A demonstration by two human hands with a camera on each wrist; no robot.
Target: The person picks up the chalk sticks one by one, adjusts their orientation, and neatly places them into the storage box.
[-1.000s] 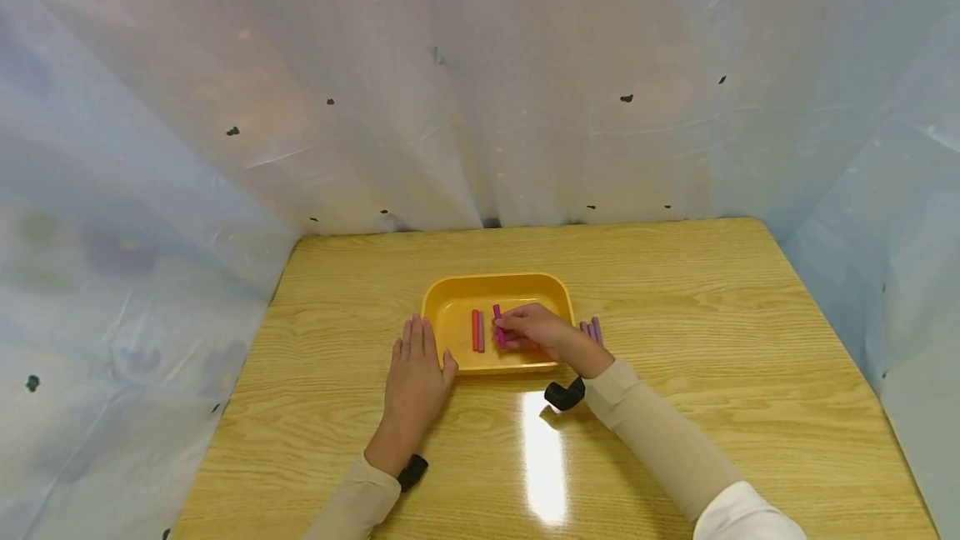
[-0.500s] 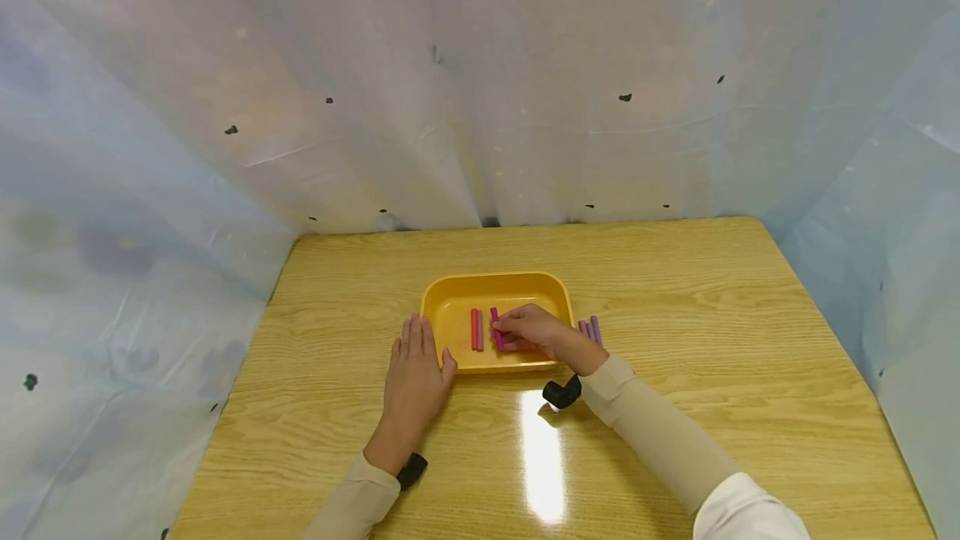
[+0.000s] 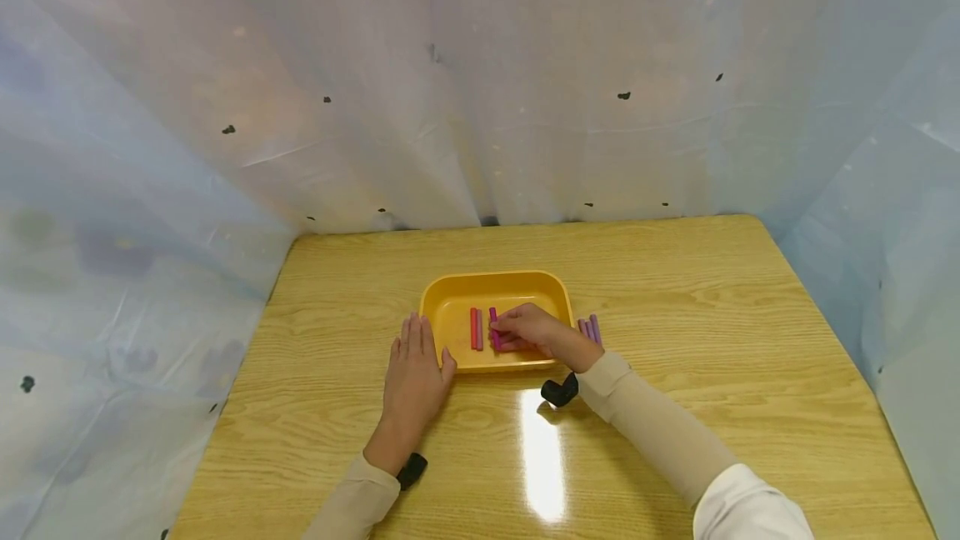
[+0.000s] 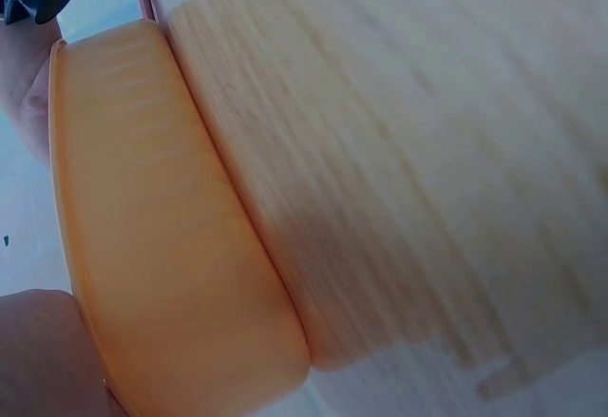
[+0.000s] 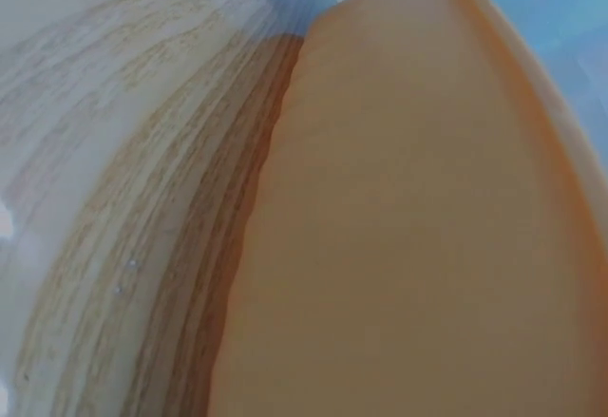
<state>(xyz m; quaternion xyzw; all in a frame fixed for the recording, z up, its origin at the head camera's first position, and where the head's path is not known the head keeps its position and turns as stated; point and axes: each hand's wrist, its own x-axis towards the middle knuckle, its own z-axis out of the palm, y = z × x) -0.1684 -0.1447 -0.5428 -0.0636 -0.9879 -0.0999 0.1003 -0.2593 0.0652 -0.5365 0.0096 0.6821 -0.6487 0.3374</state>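
Note:
In the head view, my right hand (image 3: 528,330) reaches over the right front of a yellow tray (image 3: 450,290). Its fingertips pinch a slim magenta stick (image 3: 493,315), shaped like a crayon, close over the tray floor. Left of it, a red stick (image 3: 474,329) and a dull pink stick (image 3: 480,330) lie side by side in the tray. My left hand (image 3: 414,377) rests flat at the tray's left front corner, fingers straight and thumb at the front rim. In the left wrist view, the tray's outer wall (image 4: 152,217) fills the left side.
Several purple sticks (image 3: 589,328) lie on the wooden table (image 3: 675,290) just right of the tray, partly behind my right wrist. A black wrist camera (image 3: 559,392) hangs under the right forearm. Pale sheeting (image 3: 525,107) encloses the table's back and sides.
My right hand has moved the magenta stick slightly left and lower, bringing it nearer the red and pink pair. The left hand stays in place.

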